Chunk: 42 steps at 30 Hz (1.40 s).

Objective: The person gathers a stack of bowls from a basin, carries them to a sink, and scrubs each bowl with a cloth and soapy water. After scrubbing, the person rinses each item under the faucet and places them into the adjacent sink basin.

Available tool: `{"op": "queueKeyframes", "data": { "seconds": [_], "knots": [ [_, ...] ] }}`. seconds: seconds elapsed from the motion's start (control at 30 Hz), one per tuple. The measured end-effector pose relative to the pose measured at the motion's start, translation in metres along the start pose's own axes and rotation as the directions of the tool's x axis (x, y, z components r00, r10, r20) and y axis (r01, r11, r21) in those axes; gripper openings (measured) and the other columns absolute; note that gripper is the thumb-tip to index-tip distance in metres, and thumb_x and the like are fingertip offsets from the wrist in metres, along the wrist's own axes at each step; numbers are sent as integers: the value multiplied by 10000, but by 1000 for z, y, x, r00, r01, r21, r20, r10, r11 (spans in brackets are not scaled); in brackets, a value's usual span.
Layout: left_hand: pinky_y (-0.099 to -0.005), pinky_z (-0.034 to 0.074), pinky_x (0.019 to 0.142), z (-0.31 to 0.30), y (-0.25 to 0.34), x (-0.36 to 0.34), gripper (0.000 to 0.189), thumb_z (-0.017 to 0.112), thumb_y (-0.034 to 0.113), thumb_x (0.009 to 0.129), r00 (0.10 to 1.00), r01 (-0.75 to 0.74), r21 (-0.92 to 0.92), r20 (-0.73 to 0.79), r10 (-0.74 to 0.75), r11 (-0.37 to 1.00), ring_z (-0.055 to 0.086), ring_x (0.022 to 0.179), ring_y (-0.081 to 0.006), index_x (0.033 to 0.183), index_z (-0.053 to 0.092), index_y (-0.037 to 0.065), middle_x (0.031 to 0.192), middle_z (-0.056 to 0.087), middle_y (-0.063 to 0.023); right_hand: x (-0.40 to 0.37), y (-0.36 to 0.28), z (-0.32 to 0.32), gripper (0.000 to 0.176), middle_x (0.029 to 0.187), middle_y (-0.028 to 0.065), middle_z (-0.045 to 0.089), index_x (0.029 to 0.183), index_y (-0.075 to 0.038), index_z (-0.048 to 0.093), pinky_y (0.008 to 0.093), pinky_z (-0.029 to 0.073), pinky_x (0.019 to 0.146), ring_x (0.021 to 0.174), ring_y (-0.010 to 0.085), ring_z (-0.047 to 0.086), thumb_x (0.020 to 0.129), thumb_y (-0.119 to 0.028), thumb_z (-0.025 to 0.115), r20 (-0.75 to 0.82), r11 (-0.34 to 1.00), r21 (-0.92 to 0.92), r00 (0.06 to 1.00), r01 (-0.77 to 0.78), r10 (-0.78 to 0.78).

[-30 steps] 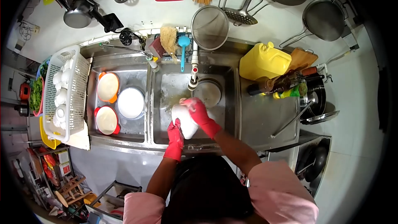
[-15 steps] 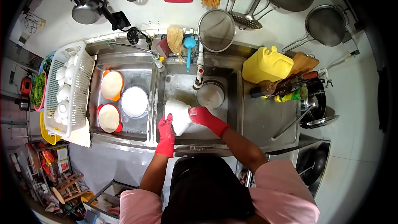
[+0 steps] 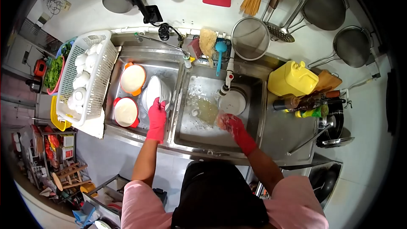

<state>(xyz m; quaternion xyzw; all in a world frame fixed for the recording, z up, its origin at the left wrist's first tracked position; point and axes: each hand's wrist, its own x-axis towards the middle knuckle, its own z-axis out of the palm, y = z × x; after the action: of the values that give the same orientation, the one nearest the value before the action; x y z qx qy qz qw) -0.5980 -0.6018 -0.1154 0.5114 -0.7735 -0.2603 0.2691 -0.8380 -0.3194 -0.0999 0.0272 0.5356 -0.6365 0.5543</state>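
Observation:
My left hand [image 3: 157,118], in a red rubber glove, is closed on the edge of a white bowl [image 3: 157,90]. The bowl is tilted over the left sink basin [image 3: 144,129], covering most of a white round dish [image 3: 145,101] there. Beside it lie an orange-rimmed dish [image 3: 133,79] and a red-handled dish [image 3: 126,112], both cream inside. My right hand [image 3: 235,129], also red-gloved, is over the right basin [image 3: 199,141] with fingers curled around something pale and wet that I cannot make out. Just beyond it, a round white dish [image 3: 232,102] sits under the tap [image 3: 225,85].
A white basket [image 3: 95,91] of cups and bowls stands at the left. A yellow jug [image 3: 292,78] and several bottles [image 3: 292,103] stand on the right drainboard [image 3: 280,138]. A blue brush [image 3: 219,55] hangs behind the sink; strainers [image 3: 251,38] hang on the wall.
My left hand has carried the white bowl leftward from the right basin to the left one. My right hand has come off the bowl and stayed over the right basin. The view has shifted.

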Motion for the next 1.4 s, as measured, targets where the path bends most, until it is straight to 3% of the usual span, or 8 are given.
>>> {"op": "queueKeyframes", "data": {
  "seconds": [0.17,0.43,0.63,0.8,0.97,1.23,1.33,1.4],
  "knots": [
    [-485,520,733,35,-55,1,398,559,74,820,965,-74,325,263,-15,943,669,789,-374,1215,602,99,868,698,-168,-7,25,-27,357,1077,42,668,1197,-57,616,329,519,830,962,185,638,863,-182,594,-80,1000,9,997,12,-11],
    [-403,471,977,97,60,-35,442,519,-28,816,911,-398,-139,53,408,907,596,1122,-372,1249,578,43,1194,633,-186,-20,17,-71,391,1132,49,665,1249,-71,600,327,517,849,974,181,637,871,-167,576,-91,997,-18,993,68,-70],
    [-415,475,966,307,40,-102,545,708,258,787,827,325,-217,538,-165,920,600,1120,-375,1278,566,69,1212,631,-196,-34,13,-95,380,1130,56,659,1251,-57,590,311,505,889,1006,178,631,886,-162,587,-186,995,70,981,67,-53],
    [-415,517,829,366,81,-81,508,787,203,737,856,425,-149,387,-343,893,665,1017,-346,1196,615,70,1086,695,-167,-53,8,-128,413,1162,87,647,1266,-34,576,311,518,881,1022,200,632,871,-140,636,-296,995,84,955,44,-17],
    [-424,542,689,380,70,-113,300,677,236,839,494,698,14,714,-496,716,668,796,-310,1020,613,6,896,682,-165,-58,-1,-150,369,1148,112,637,1231,-5,581,321,518,897,985,222,637,886,-128,625,-338,994,107,941,34,4],
    [-327,504,525,295,49,-161,160,547,107,905,-236,972,236,971,-44,-8,573,618,-221,1024,586,7,898,650,-147,-49,-27,-133,347,1106,78,636,1191,-9,599,298,516,817,926,192,628,851,-69,575,-221,984,159,974,86,-49],
    [-322,524,565,280,60,-171,188,549,98,905,-353,911,363,932,88,-195,592,668,-228,1061,582,-2,1026,663,-182,-50,-49,-115,348,1106,66,638,1191,-30,601,301,520,822,951,189,625,846,-46,557,-358,996,12,931,87,-77],
    [-309,540,610,265,70,-187,249,563,118,902,-143,959,151,988,52,-240,651,773,-251,1105,569,-27,1095,657,-210,-48,-61,-106,357,1108,64,638,1204,-36,596,305,523,838,972,192,624,850,-43,550,-393,988,-46,906,150,-155]
  ]
}}
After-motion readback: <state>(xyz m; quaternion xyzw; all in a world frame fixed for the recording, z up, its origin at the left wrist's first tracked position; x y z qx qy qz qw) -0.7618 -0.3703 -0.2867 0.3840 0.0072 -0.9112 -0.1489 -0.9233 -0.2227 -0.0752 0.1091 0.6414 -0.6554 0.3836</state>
